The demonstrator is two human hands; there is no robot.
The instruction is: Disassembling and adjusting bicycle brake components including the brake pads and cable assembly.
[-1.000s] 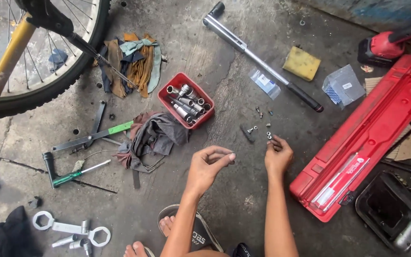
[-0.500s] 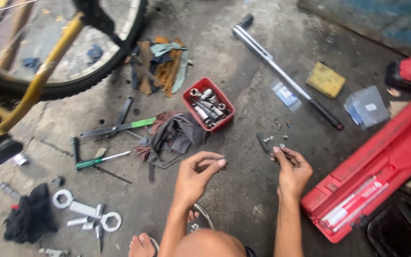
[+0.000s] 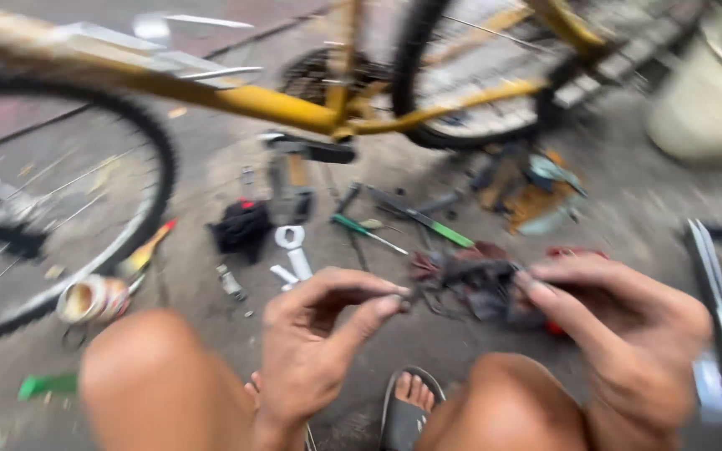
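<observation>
Head view, blurred: left hand (image 3: 315,338) pinches thumb to fingertips, contents too small to tell. Right hand (image 3: 620,330) fingers curled together, grip unclear. Beyond: dark rag (image 3: 470,284), white wrench (image 3: 292,249), green-handled screwdriver (image 3: 365,232), yellow bicycle (image 3: 294,104).

My hands are bare, no gloves, rings or watch on the left hand (image 3: 315,351) or the right hand (image 3: 628,334); my forearms carry no sleeves; below the hands my knees are bare too; between them a dark flip-flop sandal (image 3: 407,413) sits on my foot, toes uncovered; the view is blurred.
</observation>
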